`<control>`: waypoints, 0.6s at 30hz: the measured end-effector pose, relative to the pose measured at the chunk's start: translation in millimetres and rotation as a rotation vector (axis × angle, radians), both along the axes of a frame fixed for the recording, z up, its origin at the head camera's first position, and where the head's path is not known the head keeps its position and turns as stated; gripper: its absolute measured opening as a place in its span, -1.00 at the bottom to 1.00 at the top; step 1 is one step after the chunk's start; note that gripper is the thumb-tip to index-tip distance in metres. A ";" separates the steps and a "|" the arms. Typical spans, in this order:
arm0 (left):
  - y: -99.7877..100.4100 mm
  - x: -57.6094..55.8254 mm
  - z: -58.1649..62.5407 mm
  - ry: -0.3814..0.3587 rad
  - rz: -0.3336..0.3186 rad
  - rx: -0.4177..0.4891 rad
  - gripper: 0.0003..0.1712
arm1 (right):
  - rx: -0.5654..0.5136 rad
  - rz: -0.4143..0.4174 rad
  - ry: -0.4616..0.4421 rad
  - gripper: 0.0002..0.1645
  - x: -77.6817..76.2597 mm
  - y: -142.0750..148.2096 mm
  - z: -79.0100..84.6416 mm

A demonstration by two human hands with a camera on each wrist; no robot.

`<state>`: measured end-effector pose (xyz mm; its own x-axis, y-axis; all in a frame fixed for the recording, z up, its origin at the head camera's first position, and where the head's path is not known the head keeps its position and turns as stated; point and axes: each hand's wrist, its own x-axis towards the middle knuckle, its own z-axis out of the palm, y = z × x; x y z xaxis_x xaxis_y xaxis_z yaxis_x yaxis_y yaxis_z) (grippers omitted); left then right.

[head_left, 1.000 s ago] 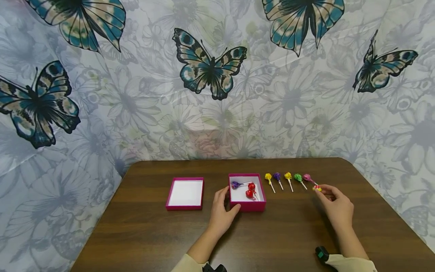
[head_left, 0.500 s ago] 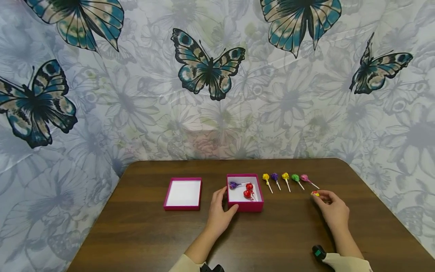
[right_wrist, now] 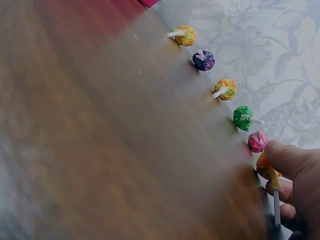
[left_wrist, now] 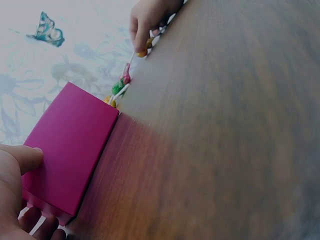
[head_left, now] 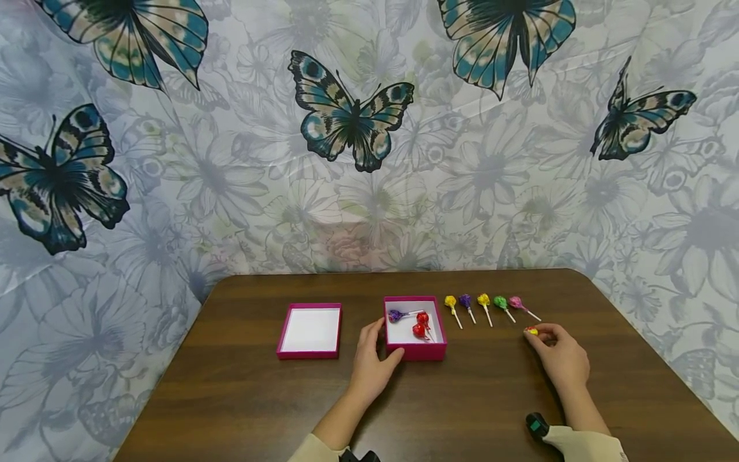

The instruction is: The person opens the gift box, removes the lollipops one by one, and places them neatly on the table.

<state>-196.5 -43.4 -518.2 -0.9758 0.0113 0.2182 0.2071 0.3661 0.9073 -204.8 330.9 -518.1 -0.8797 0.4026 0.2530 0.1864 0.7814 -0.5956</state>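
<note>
My left hand (head_left: 372, 362) holds the near left corner of a magenta box (head_left: 424, 351). In the left wrist view its thumb lies on the front face, with the other fingers around the side. Inside the box are a purple lollipop (head_left: 396, 316) and two red lollipops (head_left: 419, 330). My right hand (head_left: 564, 359) pinches a yellow-orange lollipop (right_wrist: 269, 167) by its wrapped head; the white stick points down in the right wrist view. Just beyond that hand lie a pink lollipop (head_left: 516, 302) and a green lollipop (head_left: 500, 302).
Further along the row, two yellow lollipops (head_left: 484, 300) flank a purple one (head_left: 465, 299), right of the box. The box's lid (head_left: 308, 355) lies upturned on the left, white inside. Behind the brown table (head_left: 462, 404) hangs a butterfly-print cloth (head_left: 248, 212).
My right hand has drawn the yellow-orange lollipop slightly toward me, away from the pink one. My left hand has stayed on the box, and the head view has shifted a little.
</note>
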 end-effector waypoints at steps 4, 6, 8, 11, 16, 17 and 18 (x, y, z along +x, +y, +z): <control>-0.1 0.1 -0.6 -0.001 -0.005 -0.003 -0.19 | -0.002 -0.005 0.000 -0.55 2.6 -2.4 1.6; -0.1 -0.1 -1.1 0.001 -0.006 -0.004 -0.19 | -0.004 -0.004 0.003 -0.55 3.8 -3.3 2.4; -0.2 -0.4 -1.5 0.002 -0.004 -0.004 -0.19 | -0.006 0.000 0.010 -0.54 4.4 -4.0 3.0; -0.4 -0.5 -1.6 0.002 0.000 -0.003 -0.20 | -0.005 0.003 0.024 -0.54 4.3 -4.6 3.5; -0.3 -0.2 -1.5 -0.001 0.005 -0.013 -0.20 | -0.007 0.002 0.043 -0.55 3.7 -5.0 3.6; -0.2 -0.2 -1.4 -0.004 0.004 -0.014 -0.20 | -0.009 0.002 0.047 -0.55 3.7 -5.0 3.6; -0.1 -0.2 -1.1 -0.004 0.004 -0.015 -0.20 | -0.011 0.002 0.051 -0.55 3.7 -4.9 3.5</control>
